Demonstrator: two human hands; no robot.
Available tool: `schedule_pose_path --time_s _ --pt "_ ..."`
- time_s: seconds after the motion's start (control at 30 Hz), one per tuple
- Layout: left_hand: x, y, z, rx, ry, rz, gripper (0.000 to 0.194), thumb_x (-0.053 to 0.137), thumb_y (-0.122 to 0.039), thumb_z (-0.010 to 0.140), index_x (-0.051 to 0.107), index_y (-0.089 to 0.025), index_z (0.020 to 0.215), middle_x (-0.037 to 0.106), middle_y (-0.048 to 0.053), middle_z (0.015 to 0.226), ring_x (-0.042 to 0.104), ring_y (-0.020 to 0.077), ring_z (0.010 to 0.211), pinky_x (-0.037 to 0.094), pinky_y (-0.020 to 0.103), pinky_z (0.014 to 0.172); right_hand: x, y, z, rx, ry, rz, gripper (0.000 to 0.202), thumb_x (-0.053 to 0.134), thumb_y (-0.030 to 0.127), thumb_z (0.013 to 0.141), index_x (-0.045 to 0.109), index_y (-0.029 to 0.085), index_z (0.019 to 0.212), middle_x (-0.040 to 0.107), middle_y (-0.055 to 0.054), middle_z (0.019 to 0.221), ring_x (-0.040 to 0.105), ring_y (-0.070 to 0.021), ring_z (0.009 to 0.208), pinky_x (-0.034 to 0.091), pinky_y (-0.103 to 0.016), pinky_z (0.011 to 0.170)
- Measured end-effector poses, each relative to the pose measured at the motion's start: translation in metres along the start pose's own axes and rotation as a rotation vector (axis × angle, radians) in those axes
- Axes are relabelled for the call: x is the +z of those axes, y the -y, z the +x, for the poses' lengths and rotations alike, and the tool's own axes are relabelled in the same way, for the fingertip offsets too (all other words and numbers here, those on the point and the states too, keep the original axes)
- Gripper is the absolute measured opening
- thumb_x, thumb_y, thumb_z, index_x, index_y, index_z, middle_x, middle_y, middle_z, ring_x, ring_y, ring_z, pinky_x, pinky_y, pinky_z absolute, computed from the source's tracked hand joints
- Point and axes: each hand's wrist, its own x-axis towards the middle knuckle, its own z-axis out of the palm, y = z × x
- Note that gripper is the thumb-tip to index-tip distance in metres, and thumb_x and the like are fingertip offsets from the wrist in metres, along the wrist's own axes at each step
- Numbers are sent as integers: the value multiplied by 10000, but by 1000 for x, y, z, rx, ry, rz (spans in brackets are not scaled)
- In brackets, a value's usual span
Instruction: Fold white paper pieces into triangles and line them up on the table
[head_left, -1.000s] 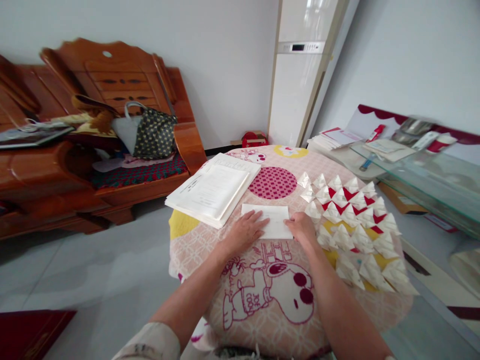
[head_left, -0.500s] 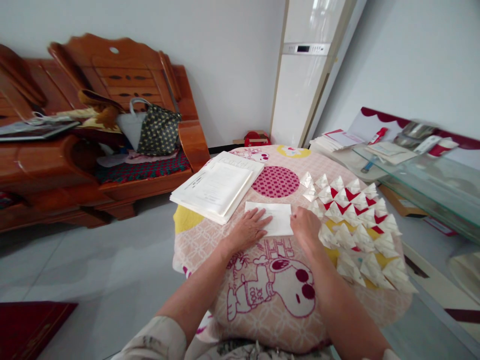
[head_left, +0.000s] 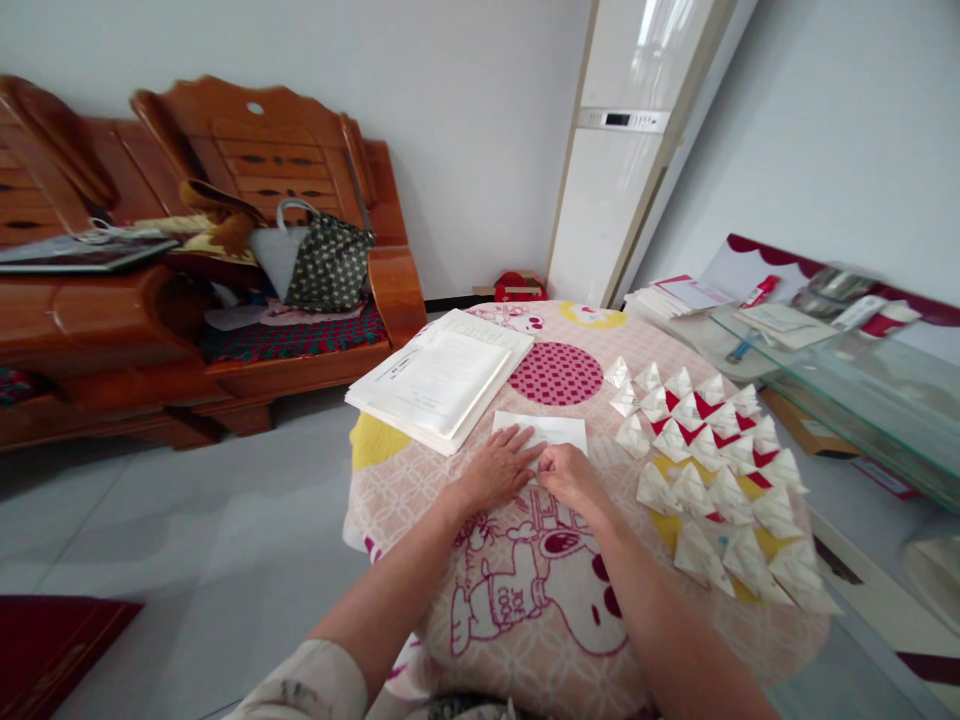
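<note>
A folded white sheet of paper (head_left: 551, 428) lies flat on the round table, its lower part covered by my hands. My left hand (head_left: 499, 468) rests palm down over the paper's left side, fingers stretched out. Right beside its fingertips, my right hand (head_left: 566, 475) is closed into a loose fist against the paper's lower edge, with no object showing in it. Up and to the left sits a stack of printed white sheets (head_left: 442, 380). On the right stand rows of folded paper pieces (head_left: 727, 490) with pointed tops.
A patterned cloth (head_left: 525, 620) covers the table. To the right is a glass-topped stand (head_left: 862, 380) carrying papers and small items. A wooden sofa (head_left: 300, 385) with a dark patterned bag (head_left: 330, 262) stands at the left, and a tall white cabinet-like unit (head_left: 607, 200) behind.
My right fist has slid left along the paper from its right edge to beside my left hand. My left hand stays on the paper. The view has shifted slightly.
</note>
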Motion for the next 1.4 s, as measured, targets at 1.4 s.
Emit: schedule_pose_path --time_s 1.4 --pt "-7 -7 1 -76 4 -119 625 631 -408 887 475 -267 1475 372 99 1594 311 320 1482 248 506 1216 -2 -23 4 34 86 417 38 624 147 740 620 171 769 569 56 579 499 -82 475 353 -190 476"
